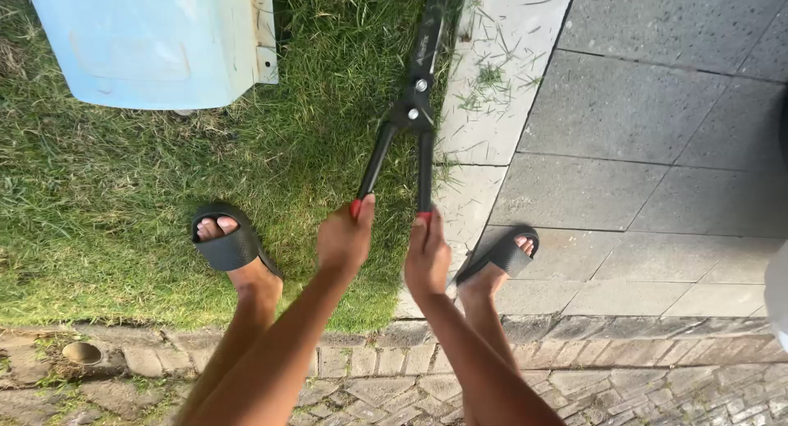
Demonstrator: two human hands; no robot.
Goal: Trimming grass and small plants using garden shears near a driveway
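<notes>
Scene: Person in black slide sandals stands astride a lawn edge, one foot on grass (123, 196), the other on the pale concrete kerb (484, 106) beside grey paving slabs (640, 130).
Tool: Long-handled hedge shears (413, 110), black w/ red handle ends, held out in front, pointing away from the body; blades run up along the grass/kerb line & out of the top of the view.
Left hand: left hand (345, 239) wrapped around the left handle's red end, grip closed on it.
Right hand: right hand (427, 258) wrapped around the right handle's red end, grip closed too.
Handles: a little apart at the hands, meeting at the pivot bolt; blades look nearly together, though tips are out of view.
Cuttings: loose blades of grass lie scattered on the kerb near the shears.
Step in hand: by the look of it, trimming the overhanging lawn edge along the kerb, approx. at the close of a snip.
Next move calls for: prob. spreading the handles w/ both hands, keeping blades lined up on the edge, feet well back from the cut.
Also in view: pale blue metal box (156, 40) on the grass at upper left; brick strip (394, 377) under the person; small round drain cap (82, 352) at lower left.
</notes>
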